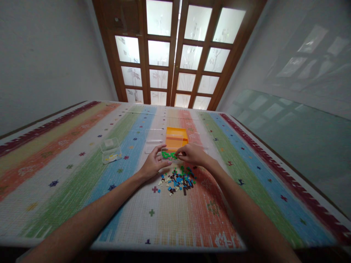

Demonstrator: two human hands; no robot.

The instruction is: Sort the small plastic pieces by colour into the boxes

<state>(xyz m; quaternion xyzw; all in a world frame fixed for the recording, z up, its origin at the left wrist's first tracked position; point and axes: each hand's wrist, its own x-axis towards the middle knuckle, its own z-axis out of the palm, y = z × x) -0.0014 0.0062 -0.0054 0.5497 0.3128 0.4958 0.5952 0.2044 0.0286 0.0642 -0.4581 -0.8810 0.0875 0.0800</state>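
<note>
Grip, left hand (pixel 153 163): thumb and fingers spread about the clear box (pixel 168 149), apparently steadying it. Box lies between the hands, green bricks (pixel 166 155) inside; long axis appears to run left to right, right end hidden. Right hand (pixel 191 154): fingertips drawn together there; cannot tell whether a brick is pinched. Step judged: loading green bricks; next move calls for careful fingertip placement.

Grn bricks (pixel 166 155), orng tray (pixel 176 130), multicol-striped cloth (pixel 68 179).
</note>
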